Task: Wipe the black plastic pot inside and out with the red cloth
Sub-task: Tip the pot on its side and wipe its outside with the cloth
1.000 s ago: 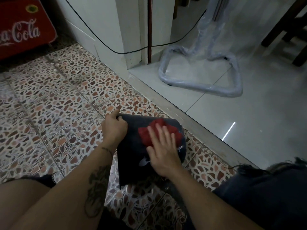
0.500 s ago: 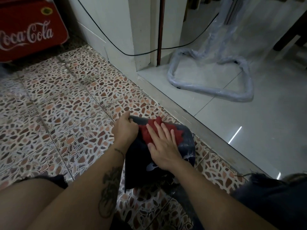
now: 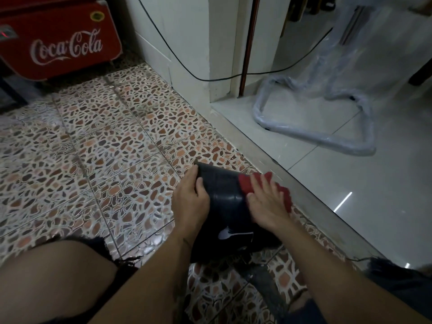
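Note:
The black plastic pot [image 3: 222, 190] lies on its side over the pebble-pattern floor tiles, low in the middle of the head view. My left hand [image 3: 190, 198] grips its left edge, with the thumb over the rim. My right hand [image 3: 265, 204] lies flat on the red cloth [image 3: 245, 184] and presses it against the right side of the pot's outer wall. The cloth pokes out above and to the right of my fingers. A white mark shows on the pot's lower part. The inside of the pot is hidden.
A raised grey threshold [image 3: 304, 190] runs diagonally just right of the pot, with white floor tiles beyond it. A plastic-wrapped metal frame [image 3: 315, 134] stands there. A red Coca-Cola cooler [image 3: 58, 40] is at the far left. A black cable [image 3: 210, 78] hangs along the wall. My knees frame the bottom.
My right hand has slid the red cloth rightward, from the middle of the pot's wall to its right side. The left hand keeps its grip. The camera view has shifted.

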`<state>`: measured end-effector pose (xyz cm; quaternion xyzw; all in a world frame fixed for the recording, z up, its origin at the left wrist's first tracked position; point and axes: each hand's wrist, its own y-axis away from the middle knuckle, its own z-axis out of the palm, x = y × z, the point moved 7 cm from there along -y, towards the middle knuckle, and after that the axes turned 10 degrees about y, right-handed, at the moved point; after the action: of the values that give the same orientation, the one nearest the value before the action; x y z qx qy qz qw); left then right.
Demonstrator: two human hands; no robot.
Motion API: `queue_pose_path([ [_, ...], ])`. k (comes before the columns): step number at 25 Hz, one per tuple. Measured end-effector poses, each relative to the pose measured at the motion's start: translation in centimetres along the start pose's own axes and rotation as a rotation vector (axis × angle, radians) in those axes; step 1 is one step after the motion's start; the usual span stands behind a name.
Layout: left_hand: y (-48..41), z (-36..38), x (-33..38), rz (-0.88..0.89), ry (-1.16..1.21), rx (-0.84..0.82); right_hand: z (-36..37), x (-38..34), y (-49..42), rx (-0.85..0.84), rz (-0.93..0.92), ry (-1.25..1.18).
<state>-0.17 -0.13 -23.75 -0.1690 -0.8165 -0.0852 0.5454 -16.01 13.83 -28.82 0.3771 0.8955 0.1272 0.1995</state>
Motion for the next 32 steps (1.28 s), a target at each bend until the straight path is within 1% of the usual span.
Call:
queue_pose_path([
  [2,-1.5,0.3,0.4,-0.014,0.042,-0.002,-0.1,-4.7,2.0,0.09,-0.247,0.005],
  [3,-2.5,0.6,0.5,-0.036,0.052,-0.012,-0.1,-6.2,3.1,0.133,-0.329,0.033],
  [4,-3.2,0.7,0.5,-0.07,0.06,-0.02,-0.1,-7.1,3.9,0.165,-0.367,0.08],
  [6,-4.7,1.2,-0.3,-0.148,0.091,-0.058,0.2,-7.4,3.6,0.184,-0.342,0.158],
  [9,-6.1,1.6,-1.5,-0.182,0.067,-0.103,0.8,-7.6,0.4,0.119,-0.26,0.128],
  [12,-6.3,1.5,-1.9,-0.185,0.109,-0.081,0.6,-7.7,-5.4,-0.015,-0.151,0.087],
  [14,-5.7,1.4,-1.9,-0.177,0.159,-0.068,0.0,-7.2,-9.4,-0.152,-0.09,0.087],
  [15,-5.5,1.4,-1.7,-0.169,0.177,-0.061,-0.4,-6.9,-10.8,-0.216,-0.068,0.052],
  [17,-5.0,1.3,-1.6,-0.159,0.201,-0.044,-1.0,-6.2,-12.5,-0.334,-0.008,-0.107],
  [18,-4.8,1.4,-1.7,-0.152,0.197,-0.036,-0.9,-6.0,-12.8,-0.377,0.01,-0.178],
  [19,-4.8,1.5,-1.7,-0.141,0.175,-0.03,-0.9,-6.0,-13.1,-0.374,0.011,-0.192],
  [20,-4.9,1.7,-1.7,-0.134,0.141,-0.027,-1.1,-6.1,-13.2,-0.335,-0.008,-0.156],
  [21,-5.3,1.9,-1.7,-0.135,0.113,-0.023,-1.1,-6.2,-12.8,-0.271,-0.037,-0.064],
  [22,-5.8,2.1,-1.8,-0.152,0.102,-0.022,-0.9,-6.6,-11.6,-0.174,-0.089,0.032],
  [23,-6.4,2.4,-1.7,-0.182,0.108,-0.03,-0.5,-7.1,-9.4,-0.049,-0.153,0.072],
  [24,-7.0,2.7,-1.6,-0.213,0.109,-0.043,0.0,-7.4,-6.4,0.079,-0.23,0.071],
  [25,-7.5,3.0,-1.6,-0.24,0.099,-0.055,0.7,-7.3,-3.1,0.164,-0.303,0.045],
  [27,-8.0,3.3,-1.1,-0.262,0.075,-0.06,2.1,-5.6,2.0,0.212,-0.363,0.052],
  [28,-8.0,3.3,-0.7,-0.256,0.078,-0.054,2.5,-3.9,3.2,0.228,-0.331,0.083],
  [29,-7.8,3.2,-0.2,-0.235,0.077,-0.039,2.7,-1.9,3.5,0.228,-0.255,0.103],
  [32,-5.7,2.0,1.6,-0.081,0.012,-0.01,2.0,3.5,1.9,0.162,0.038,0.078],
])
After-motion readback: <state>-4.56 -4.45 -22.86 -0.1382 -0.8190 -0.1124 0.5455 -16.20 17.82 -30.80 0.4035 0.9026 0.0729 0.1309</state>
